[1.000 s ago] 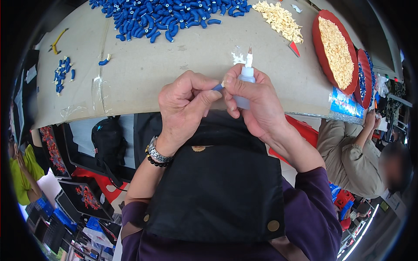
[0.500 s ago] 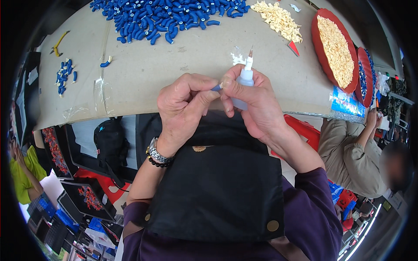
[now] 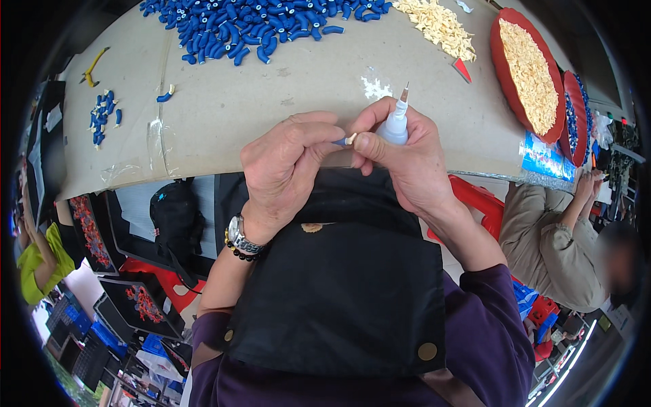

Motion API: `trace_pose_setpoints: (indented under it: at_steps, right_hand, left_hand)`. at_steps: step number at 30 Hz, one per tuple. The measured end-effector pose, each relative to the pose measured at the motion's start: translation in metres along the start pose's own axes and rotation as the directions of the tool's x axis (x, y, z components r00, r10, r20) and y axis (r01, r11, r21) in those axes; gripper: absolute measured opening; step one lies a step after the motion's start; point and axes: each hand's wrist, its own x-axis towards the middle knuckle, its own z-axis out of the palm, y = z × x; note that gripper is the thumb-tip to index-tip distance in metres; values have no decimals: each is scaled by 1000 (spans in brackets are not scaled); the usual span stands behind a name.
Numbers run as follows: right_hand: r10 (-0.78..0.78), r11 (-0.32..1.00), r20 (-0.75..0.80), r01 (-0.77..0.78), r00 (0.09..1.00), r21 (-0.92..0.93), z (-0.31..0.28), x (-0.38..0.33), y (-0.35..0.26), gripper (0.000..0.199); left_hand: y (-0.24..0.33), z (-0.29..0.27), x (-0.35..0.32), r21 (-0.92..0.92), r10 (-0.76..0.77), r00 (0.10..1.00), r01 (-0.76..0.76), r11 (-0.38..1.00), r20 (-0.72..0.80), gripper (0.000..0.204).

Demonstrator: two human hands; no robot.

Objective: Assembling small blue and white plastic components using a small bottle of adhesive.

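Between the thumb and fingers of my left hand [image 3: 288, 152] is a small blue tube piece [image 3: 341, 142], mostly covered by the fingertips. A small cream-coloured piece [image 3: 351, 138] meets its right end, pinched by the thumb and finger of my right hand [image 3: 400, 149]. That same right hand also keeps a translucent squeeze bottle [image 3: 394, 129] with a thin needle tip in its grip, tip pointing up. Both hands are close together over the table's near edge.
On the table [image 3: 224, 112] lie a big heap of blue curved pieces [image 3: 244, 27], a cream heap [image 3: 437, 27], a red tray [image 3: 500, 61] of cream pieces, yellow-handled pliers [image 3: 89, 71], joined blue-and-cream pieces [image 3: 100, 119] and white residue [image 3: 375, 88]. Another person [image 3: 556, 237] sits at right.
The bottle has tilted and shifted right in my right hand. The cream piece at the blue piece's end now shows more clearly between my fingertips.
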Motion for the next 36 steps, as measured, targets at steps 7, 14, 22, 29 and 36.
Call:
trace_pose_setpoints:
  at_steps: [7, 14, 22, 29, 36]
  right_hand:
    - [20, 1000, -46, -20, 999, 4, -2, 0, -6, 9]
    - [-267, 900, -126, 201, 955, -388, -14, 41, -29, 8]
    - [-599, 351, 125, 400, 791, -847, -17, 109, -35, 16]
    - [-529, 44, 205, 268, 823, -963, -10, 113, -35, 17]
    - [-669, 178, 373, 626, 643, -759, -10, 77, -32, 16]
  left_hand:
    - [-1, -20, 6, 267, 64, 996, -45, 963, -63, 19]
    - [-30, -113, 39, 868, 247, 960, -12, 496, -128, 12]
    - [-47, -148, 48, 922, 124, 971, 146, 360, -202, 13]
    - [-24, -107, 44, 881, 326, 919, 46, 471, -223, 16]
    - [11, -28, 35, -91, -456, 884, 449, 889, -98, 18]
